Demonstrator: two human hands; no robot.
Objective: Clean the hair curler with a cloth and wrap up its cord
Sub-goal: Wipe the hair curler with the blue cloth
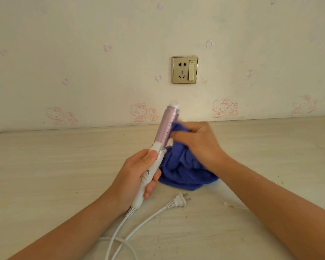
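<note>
**Curler held upright, blue cloth against its barrel**

Your left hand (139, 171) grips the white handle of the hair curler (159, 152), fingers curled round it and thumb lying along the top near the switch. You hold the curler off the table, tilted so that its lilac barrel rises up and to the right, its white tip showing in front of the wallpaper.

Your right hand (197, 141) bunches the blue cloth (184, 169), fingers closed over a fold of it and pressed to the right side of the barrel about halfway up. The hand is a little blurred. The rest of the cloth hangs down and lies in a heap on the pale wooden table (45, 166), just right of the handle.

The white cord (120, 229) runs from the handle's base down toward you, loops near the lower edge and comes back to the two-pin plug (180, 200), which lies loose on the table below the cloth.

On the wall behind, a gold-framed wall socket (185, 70) with a switch sits above the curler's tip.
</note>
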